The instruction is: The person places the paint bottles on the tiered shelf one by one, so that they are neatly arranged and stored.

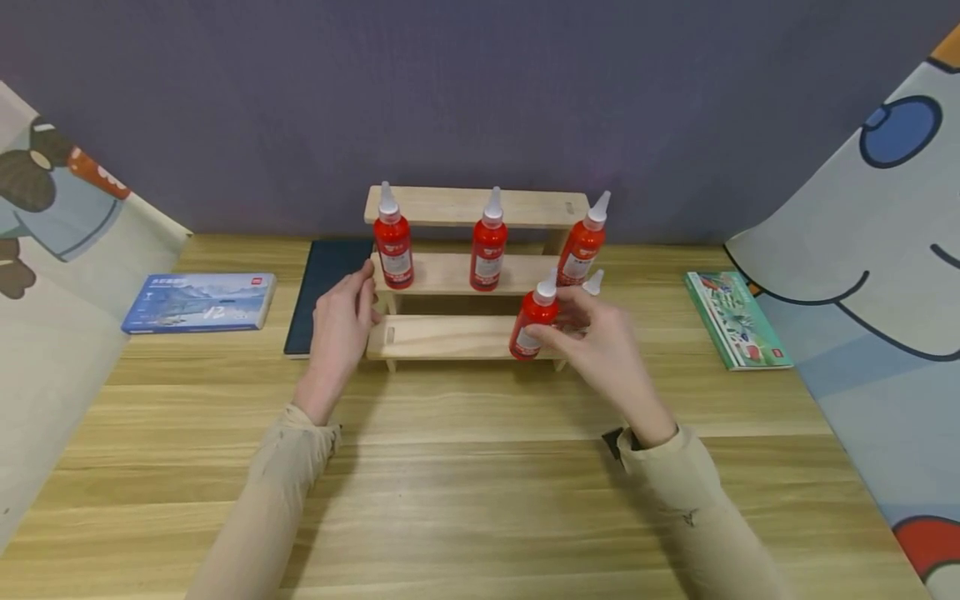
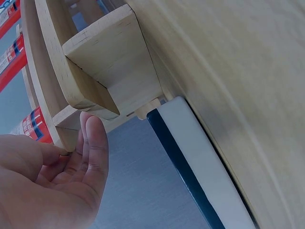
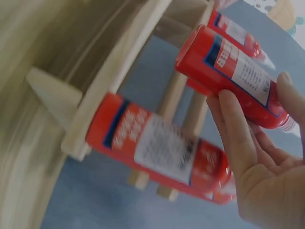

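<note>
A three-tier wooden display rack (image 1: 450, 337) stands against the back panel and carries red bottles with pointed white nozzles. My left hand (image 1: 344, 321) holds the rack's left end; in the left wrist view its thumb and fingers (image 2: 93, 143) are around the end of the middle board. My right hand (image 1: 600, 337) pinches one red bottle (image 1: 534, 323) over the right part of the lowest board, its base apart from the wood in the right wrist view. Another red bottle (image 3: 157, 145) stands at that board's right end, mostly hidden by the hand in the head view.
On the middle tier stand a left bottle (image 1: 394, 250), a centre bottle (image 1: 489, 254) and a right bottle (image 1: 581, 250). A dark book (image 1: 318, 287) lies beside the left hand. Further out are a blue box (image 1: 199, 302) and a green book (image 1: 737, 321).
</note>
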Demonstrator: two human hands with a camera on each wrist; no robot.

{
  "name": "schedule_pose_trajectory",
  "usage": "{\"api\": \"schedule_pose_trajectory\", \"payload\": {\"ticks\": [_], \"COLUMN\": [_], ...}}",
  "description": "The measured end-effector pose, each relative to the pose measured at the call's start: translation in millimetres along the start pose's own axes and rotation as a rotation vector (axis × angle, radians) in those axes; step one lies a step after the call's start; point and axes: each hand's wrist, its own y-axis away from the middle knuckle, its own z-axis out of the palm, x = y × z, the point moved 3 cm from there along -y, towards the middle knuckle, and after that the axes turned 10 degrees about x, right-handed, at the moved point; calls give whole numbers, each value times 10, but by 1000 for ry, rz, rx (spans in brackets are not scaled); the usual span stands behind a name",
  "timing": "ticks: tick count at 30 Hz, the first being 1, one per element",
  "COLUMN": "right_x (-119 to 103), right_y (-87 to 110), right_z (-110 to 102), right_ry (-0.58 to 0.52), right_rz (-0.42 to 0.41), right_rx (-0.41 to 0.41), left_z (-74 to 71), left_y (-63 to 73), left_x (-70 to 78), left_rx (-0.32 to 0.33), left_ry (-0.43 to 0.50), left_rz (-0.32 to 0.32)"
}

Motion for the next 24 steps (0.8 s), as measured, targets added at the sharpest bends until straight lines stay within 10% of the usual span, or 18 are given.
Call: {"api": "schedule_pose_trajectory", "payload": {"ticks": [24], "right_x": [-26], "right_y": [-107], "right_z": [560], "right_ry": [-55], "right_rz": [-55], "right_rx": [1], "left_z": [4], "left_y": [-4], "left_x": [-6], "left_rx": [2], "left_ry": [-8], "left_rz": [1]}}
